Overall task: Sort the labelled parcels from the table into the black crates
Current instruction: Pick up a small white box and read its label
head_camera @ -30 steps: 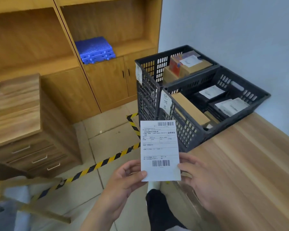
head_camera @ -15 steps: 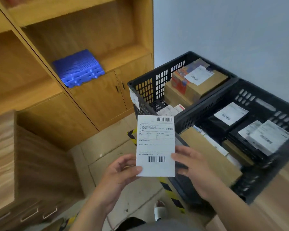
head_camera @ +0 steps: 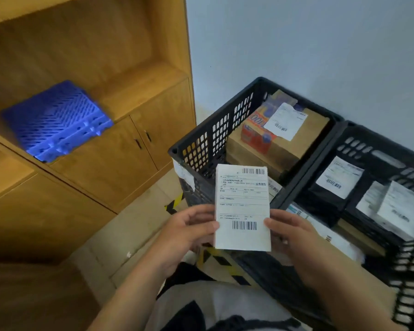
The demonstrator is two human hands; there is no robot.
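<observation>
Seeing heavy blur on the right; second crate (head_camera: 359, 139) is cut off by the frame edge, and I can't read the label print. Parcel (head_camera: 243, 207) is a flat white packet, label facing me, held upright in front of the first crate (head_camera: 208, 139), above its near wall. Left hand (head_camera: 184, 235) pinches the left edge, thumb on the front, fingers hidden behind. Right hand (head_camera: 289, 232) grips the right edge the same way, thumb on the front. First crate holds a cardboard box (head_camera: 304, 139) with an orange box (head_camera: 256, 132) and a white label on top. Second crate holds black mailer bags (head_camera: 320, 197) with white labels, plus a flat brown box at the near side. Blue plastic tiles (head_camera: 58, 120) sit in the cabinet (head_camera: 120, 149) shelf on the left.
</observation>
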